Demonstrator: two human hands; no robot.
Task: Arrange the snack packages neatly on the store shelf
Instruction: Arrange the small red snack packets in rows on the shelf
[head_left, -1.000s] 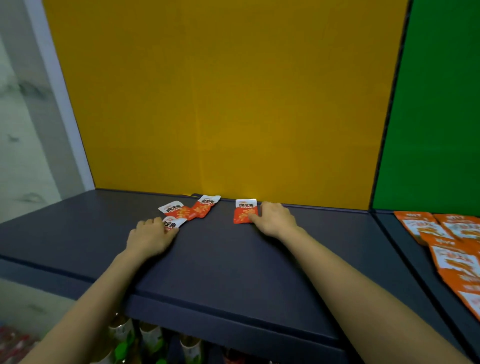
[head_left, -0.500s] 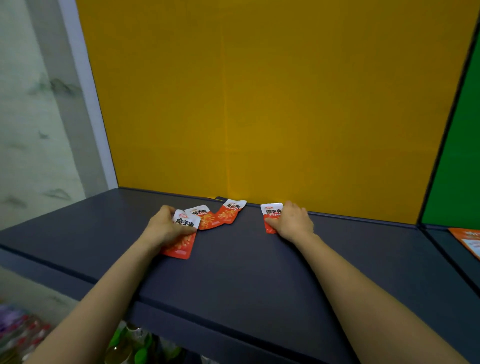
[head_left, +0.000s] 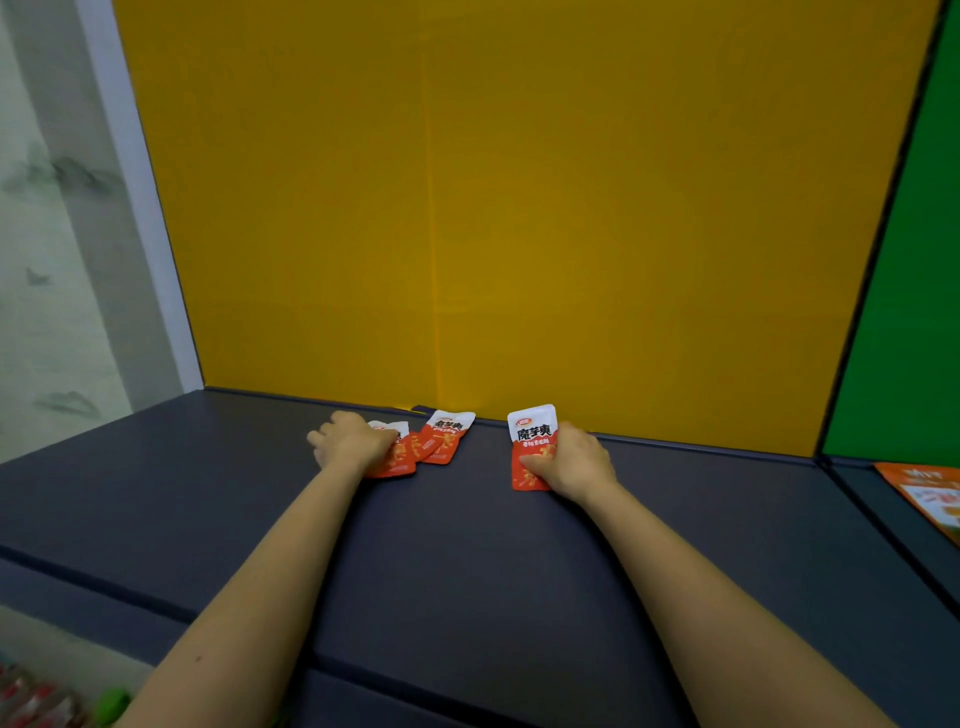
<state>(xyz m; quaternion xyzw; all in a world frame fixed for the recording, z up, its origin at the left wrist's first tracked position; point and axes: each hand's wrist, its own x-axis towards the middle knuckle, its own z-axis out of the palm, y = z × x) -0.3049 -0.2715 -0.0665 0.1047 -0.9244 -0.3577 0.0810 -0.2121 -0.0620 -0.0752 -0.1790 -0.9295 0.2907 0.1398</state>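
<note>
Both hands are down on the dark shelf (head_left: 467, 571), right up near the yellow back panel (head_left: 519, 208). The right hand (head_left: 571, 462) has the single packet (head_left: 532, 434) in a pinch: thumb curled across its red lower half, fingers tucked in at its right edge, and its white top pointing away toward the panel. Over on the other side, the left hand (head_left: 353, 441) sits knuckles up, fingers bent down over the front packet (head_left: 397, 462), gripping its upper part and hiding most of the white label. Just to the right of that hand a second packet (head_left: 420, 448) shows as a thin red sliver, and a third packet (head_left: 448, 436) lies beside it, tilted so its white top leans right toward the panel. The three overlap like a small fan. A stretch of bare shelf separates the third packet from the single packet. Well off to the right of the right hand, orange packages (head_left: 930, 499) lie on the next shelf section, in front of a green panel (head_left: 904, 312).
</note>
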